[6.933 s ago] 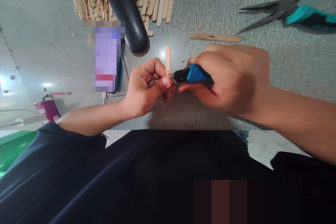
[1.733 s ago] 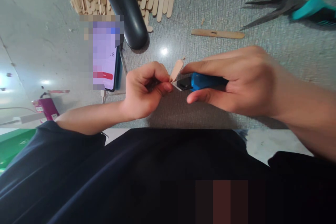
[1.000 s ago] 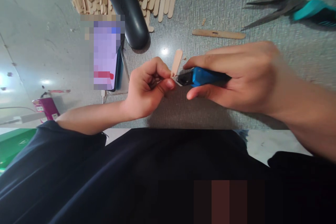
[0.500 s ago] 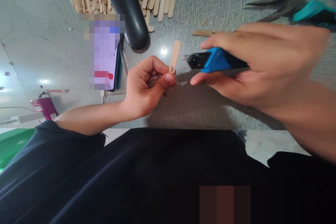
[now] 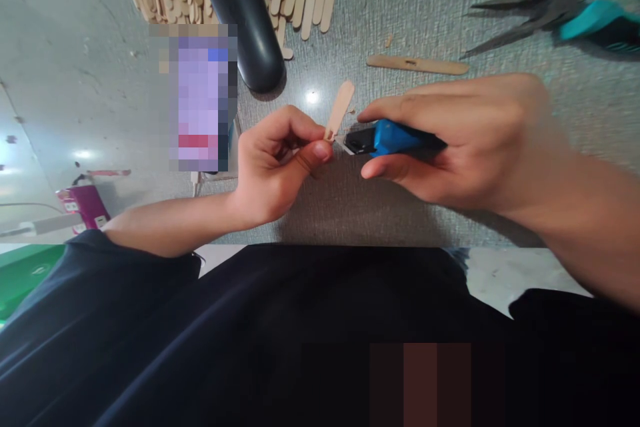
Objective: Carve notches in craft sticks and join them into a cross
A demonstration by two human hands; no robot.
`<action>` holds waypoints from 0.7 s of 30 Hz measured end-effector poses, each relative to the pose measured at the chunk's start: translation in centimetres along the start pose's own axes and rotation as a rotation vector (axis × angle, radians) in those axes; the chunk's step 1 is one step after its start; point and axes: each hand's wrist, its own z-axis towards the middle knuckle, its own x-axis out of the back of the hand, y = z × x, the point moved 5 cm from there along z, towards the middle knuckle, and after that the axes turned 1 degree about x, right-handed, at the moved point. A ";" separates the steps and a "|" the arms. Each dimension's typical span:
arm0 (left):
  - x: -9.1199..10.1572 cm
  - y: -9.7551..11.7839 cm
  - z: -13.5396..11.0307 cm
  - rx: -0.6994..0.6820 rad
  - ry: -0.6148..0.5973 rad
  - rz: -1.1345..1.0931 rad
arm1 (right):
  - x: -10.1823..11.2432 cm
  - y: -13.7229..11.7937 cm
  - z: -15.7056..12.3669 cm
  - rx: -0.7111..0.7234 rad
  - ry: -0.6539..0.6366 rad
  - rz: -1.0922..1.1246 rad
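My left hand (image 5: pixel 280 163) pinches the wooden stick (image 5: pixel 341 104) just below its slot (image 5: pixel 331 135), seemingly leaving that exposed to the blue cutter (image 5: pixel 395 138) gripped in my right hand (image 5: pixel 473 137).

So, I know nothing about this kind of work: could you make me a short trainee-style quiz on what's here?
1. What does the right hand hold?
A) a pencil
B) a blue-and-black cutter
C) scissors

2. True or false: the pliers lie with their jaws shut.

3. Fill the gap: the left hand pinches a wooden stick, while a loose stick on the table has a small ____ near its middle.

Key: 1. B; 2. False, the jaws stand open; 3. slot.
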 end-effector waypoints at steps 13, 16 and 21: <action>0.6 -1.8 -0.2 0.067 -0.063 -0.050 | -0.2 -0.2 0.1 0.045 0.059 0.056; 0.6 -1.9 -0.3 0.077 -0.061 -0.041 | -0.1 -0.3 0.1 0.054 0.044 0.041; 0.2 -0.3 0.2 0.029 -0.041 -0.066 | -0.1 0.0 0.1 0.030 0.011 0.066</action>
